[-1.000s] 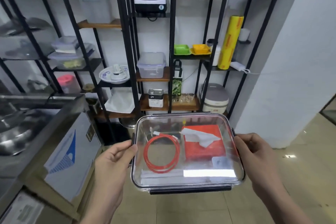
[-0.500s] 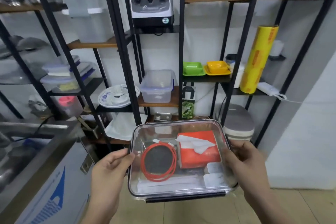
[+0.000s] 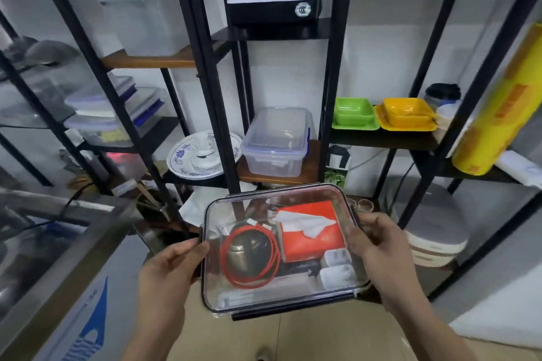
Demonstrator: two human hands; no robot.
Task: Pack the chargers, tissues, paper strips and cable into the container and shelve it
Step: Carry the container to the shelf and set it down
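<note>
1. Head view: the clear container [image 3: 281, 246], lid on, is carried in the air between both hands, low in the middle of the scene and just short of the black shelving rack [image 3: 205, 73].
2. The left hand [image 3: 167, 269] grips the container's left edge, thumb on top at the rim and the other fingers underneath, out of sight. The right hand [image 3: 378, 249] grips the right edge with its fingers curled over the side.
3. Inside lie the coiled red cable [image 3: 249, 258] on the left, the red tissue pack [image 3: 311, 231] at the far right, two white chargers [image 3: 337, 268] at the near right, and pale paper strips [image 3: 264, 291] along the near wall.
4. Judged from this, packing is done and the shelving step is in hand.
5. The next move calls for choosing a free spot. The wooden shelf [image 3: 305, 173] straight ahead already bears a plastic box [image 3: 275, 143], so the container must be lifted level and slid onto open board without knocking the box or the plate [image 3: 202, 155] to its left.
</note>
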